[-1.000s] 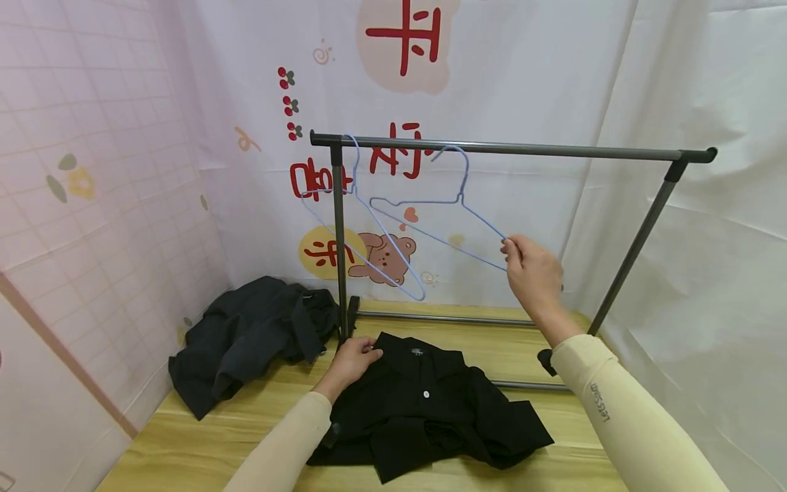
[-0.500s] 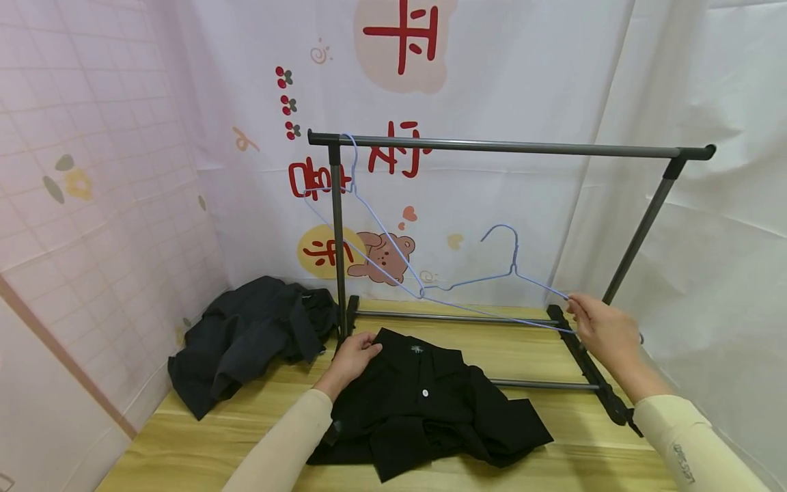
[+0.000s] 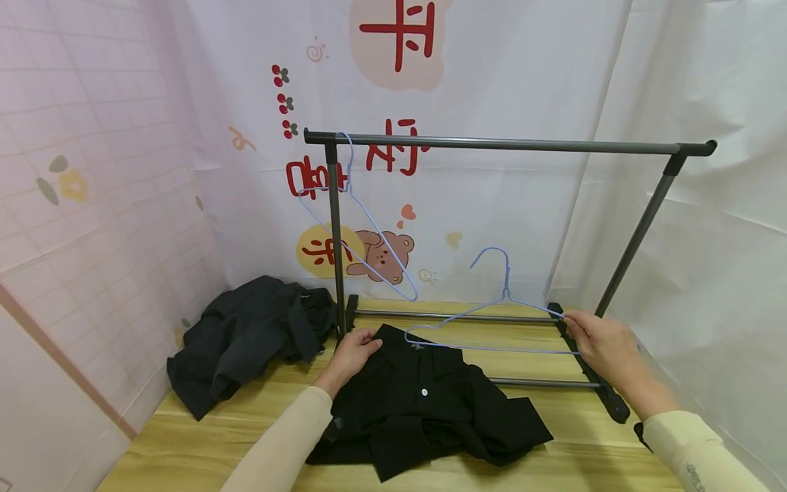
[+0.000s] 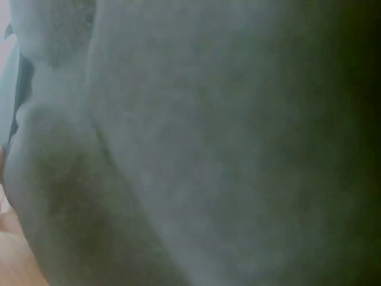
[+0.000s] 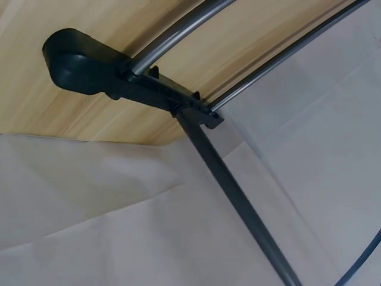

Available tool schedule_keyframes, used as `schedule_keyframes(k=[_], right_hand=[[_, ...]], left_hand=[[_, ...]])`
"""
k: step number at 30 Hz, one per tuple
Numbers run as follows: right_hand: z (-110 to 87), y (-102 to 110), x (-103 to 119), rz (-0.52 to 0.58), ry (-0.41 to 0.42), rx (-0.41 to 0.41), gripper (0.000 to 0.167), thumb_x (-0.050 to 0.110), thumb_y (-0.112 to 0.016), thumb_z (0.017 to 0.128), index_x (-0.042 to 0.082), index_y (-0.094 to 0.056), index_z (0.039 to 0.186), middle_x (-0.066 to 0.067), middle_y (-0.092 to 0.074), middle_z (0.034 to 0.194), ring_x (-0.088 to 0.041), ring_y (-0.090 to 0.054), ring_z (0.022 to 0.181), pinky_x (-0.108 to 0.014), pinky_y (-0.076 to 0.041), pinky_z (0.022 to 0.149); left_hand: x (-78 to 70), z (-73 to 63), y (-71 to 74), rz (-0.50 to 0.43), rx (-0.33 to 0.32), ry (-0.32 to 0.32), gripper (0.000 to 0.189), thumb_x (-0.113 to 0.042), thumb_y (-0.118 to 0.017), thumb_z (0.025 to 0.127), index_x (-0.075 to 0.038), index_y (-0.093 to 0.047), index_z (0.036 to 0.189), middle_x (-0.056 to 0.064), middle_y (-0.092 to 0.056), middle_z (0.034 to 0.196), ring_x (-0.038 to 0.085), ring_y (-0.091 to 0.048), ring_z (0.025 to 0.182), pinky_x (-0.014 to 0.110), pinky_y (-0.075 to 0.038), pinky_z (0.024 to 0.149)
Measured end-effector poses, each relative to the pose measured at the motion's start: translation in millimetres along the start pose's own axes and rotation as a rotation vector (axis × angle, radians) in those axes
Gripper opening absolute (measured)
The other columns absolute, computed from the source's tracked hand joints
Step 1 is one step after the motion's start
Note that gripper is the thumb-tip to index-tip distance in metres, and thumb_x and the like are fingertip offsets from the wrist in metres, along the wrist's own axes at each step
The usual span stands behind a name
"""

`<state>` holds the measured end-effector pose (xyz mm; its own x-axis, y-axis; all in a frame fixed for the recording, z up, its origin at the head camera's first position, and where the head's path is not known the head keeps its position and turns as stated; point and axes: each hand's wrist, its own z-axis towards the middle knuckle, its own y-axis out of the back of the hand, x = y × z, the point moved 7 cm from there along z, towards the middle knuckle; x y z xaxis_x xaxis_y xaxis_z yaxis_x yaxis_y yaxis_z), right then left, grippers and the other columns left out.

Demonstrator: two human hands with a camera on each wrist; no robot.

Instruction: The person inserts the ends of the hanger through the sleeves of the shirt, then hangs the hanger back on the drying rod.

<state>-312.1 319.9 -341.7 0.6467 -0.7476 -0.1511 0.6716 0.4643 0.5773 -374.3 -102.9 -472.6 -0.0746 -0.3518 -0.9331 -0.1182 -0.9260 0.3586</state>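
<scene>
A black collared shirt (image 3: 399, 383) with a white button lies bunched on the wooden table. My left hand (image 3: 352, 354) pinches its collar edge at the upper left. Blurred dark fabric (image 4: 208, 143) fills most of the left wrist view, with a bit of the hand (image 4: 18, 259) at its lower left. My right hand (image 3: 605, 342) grips one shoulder end of a light blue wire hanger (image 3: 506, 294), hook upward. The hanger's far end overlaps the shirt collar in the head view. Only a short stretch of hanger wire (image 5: 361, 258) shows in the right wrist view.
A grey metal clothes rack (image 3: 510, 144) stands behind the shirt, its black foot (image 5: 83, 62) on the table. A second blue hanger (image 3: 381, 232) hangs at the bar's left end. Another dark garment (image 3: 246, 342) lies crumpled at the left. Printed cloth (image 3: 492, 68) covers the back.
My right hand has brought the hanger down from the bar, first rightward, then lower, its far end tipping down to the shirt collar. The left hand stays on the shirt.
</scene>
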Motion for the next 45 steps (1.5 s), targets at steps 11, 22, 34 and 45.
schedule_keyframes(k=[11,22,34,45], right_hand=[[-3.8,-49,11,0.163,-0.209,0.205,0.015,-0.005,-0.066,0.090,0.010,-0.065,0.093,0.009,-0.058,0.070,-0.001,-0.051,0.058,-0.029,-0.046,0.051],[12.1,-99,50,0.276,-0.366,0.374,0.008,0.011,-0.059,0.101,0.010,-0.065,0.095,0.013,-0.053,0.068,0.000,-0.044,0.054,-0.027,-0.041,0.053],[22.5,-110,87,0.382,-0.321,0.323,0.013,0.007,-0.061,0.099,0.013,-0.064,0.088,0.012,-0.054,0.066,0.002,-0.047,0.056,-0.026,-0.044,0.055],[38.0,-140,106,0.567,-0.471,0.624,0.063,0.043,-0.051,0.103,0.009,-0.036,0.154,-0.014,-0.042,0.153,-0.038,-0.040,0.138,-0.058,-0.033,0.108]], left_hand=[[-14.9,-0.4,-10.3,-0.092,0.158,-0.091,0.038,-0.016,-0.054,0.104,0.002,-0.055,0.137,0.016,-0.063,0.125,0.030,-0.061,0.113,0.044,-0.048,0.096],[-43.0,-5.3,-28.2,-0.028,0.152,-0.116,0.032,-0.015,-0.054,0.104,-0.001,-0.062,0.132,0.013,-0.067,0.120,0.028,-0.063,0.109,0.042,-0.050,0.093],[-67.1,-7.0,-46.3,0.056,0.091,-0.114,0.023,-0.025,-0.057,0.103,-0.015,-0.071,0.119,0.000,-0.070,0.104,0.017,-0.065,0.093,0.038,-0.051,0.083],[-85.4,-8.7,-50.8,0.183,0.140,-0.212,0.018,-0.027,-0.058,0.102,-0.018,-0.074,0.107,-0.004,-0.068,0.091,0.012,-0.060,0.077,0.031,-0.047,0.069]])
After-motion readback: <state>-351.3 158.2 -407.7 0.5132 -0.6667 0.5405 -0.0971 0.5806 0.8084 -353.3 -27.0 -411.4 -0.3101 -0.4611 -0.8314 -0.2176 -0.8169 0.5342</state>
